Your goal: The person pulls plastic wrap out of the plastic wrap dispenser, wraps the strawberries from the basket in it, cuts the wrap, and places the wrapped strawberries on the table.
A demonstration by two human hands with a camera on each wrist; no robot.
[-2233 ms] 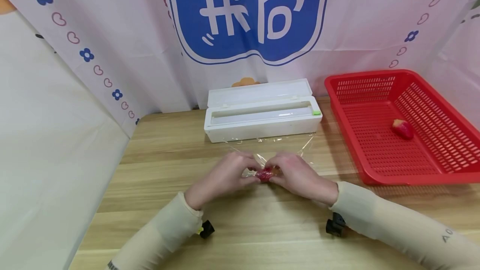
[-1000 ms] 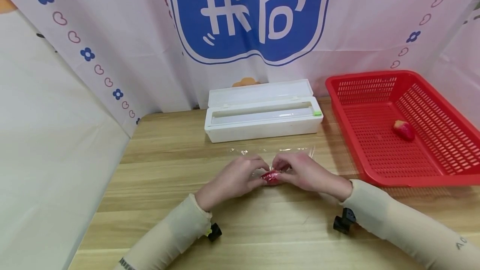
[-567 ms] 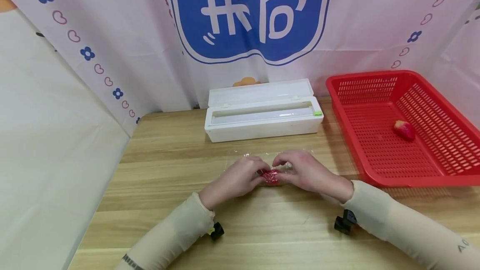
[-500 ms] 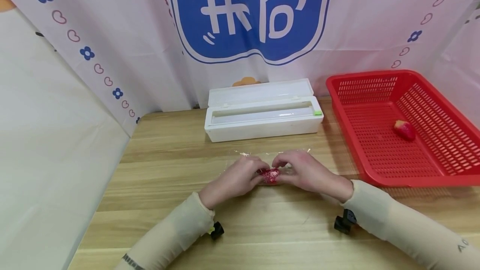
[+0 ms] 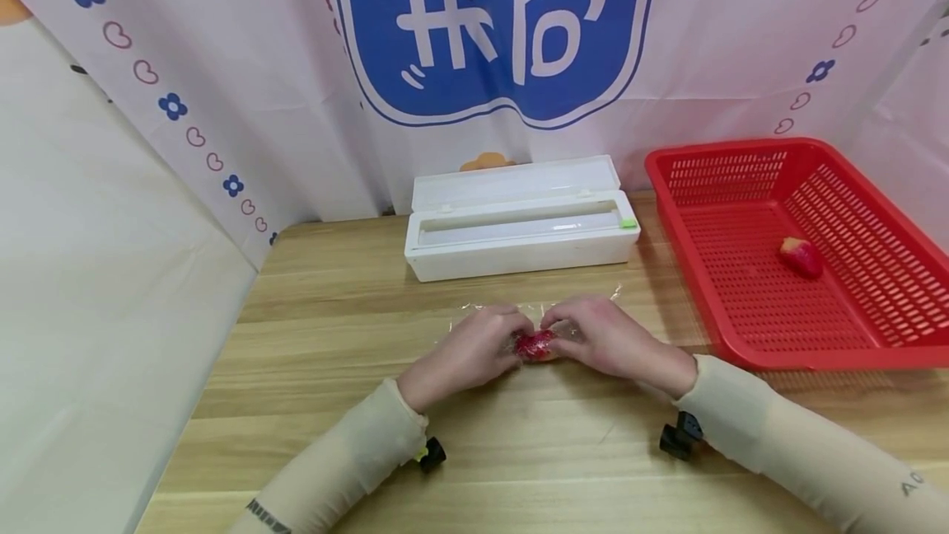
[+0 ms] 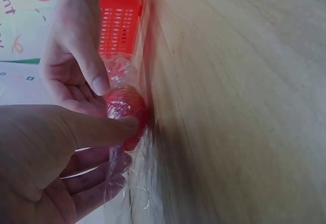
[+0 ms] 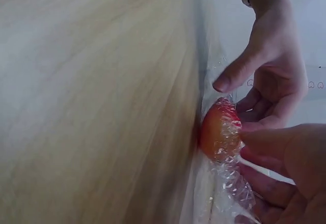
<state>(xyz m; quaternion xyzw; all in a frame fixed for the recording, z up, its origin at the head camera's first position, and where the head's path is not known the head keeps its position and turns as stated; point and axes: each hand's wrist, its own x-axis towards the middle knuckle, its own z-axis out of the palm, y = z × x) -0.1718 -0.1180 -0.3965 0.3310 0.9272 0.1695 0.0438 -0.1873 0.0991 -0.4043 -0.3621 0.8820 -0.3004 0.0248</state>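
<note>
A small red fruit with a yellowish patch [image 5: 535, 345], its kind unclear, lies on the table under wrinkled clear cling film [image 6: 145, 183]. My left hand [image 5: 474, 348] grips it from the left, thumb on its near side and fingers curled behind, as the left wrist view shows. From the other end my right hand [image 5: 604, 340] holds the wrapped fruit between thumb and curled fingers. In the right wrist view the fruit [image 7: 220, 130] shows its orange-yellow side, with loose film [image 7: 232, 183] bunched below it. Thin film also spreads flat beyond both hands.
Behind the hands stands a white cling film dispenser [image 5: 526, 258] with its lid raised. At the right a red plastic basket [image 5: 689, 287] holds one similar red fruit [image 5: 801, 258]. A white printed curtain [image 5: 296, 64] hangs behind the wooden table [image 5: 311, 344].
Both hands have shifted slightly right and nearer with the fruit. The fruit has turned in the film, its yellowish patch now low at the right. The film's far edge has come away from the dispenser.
</note>
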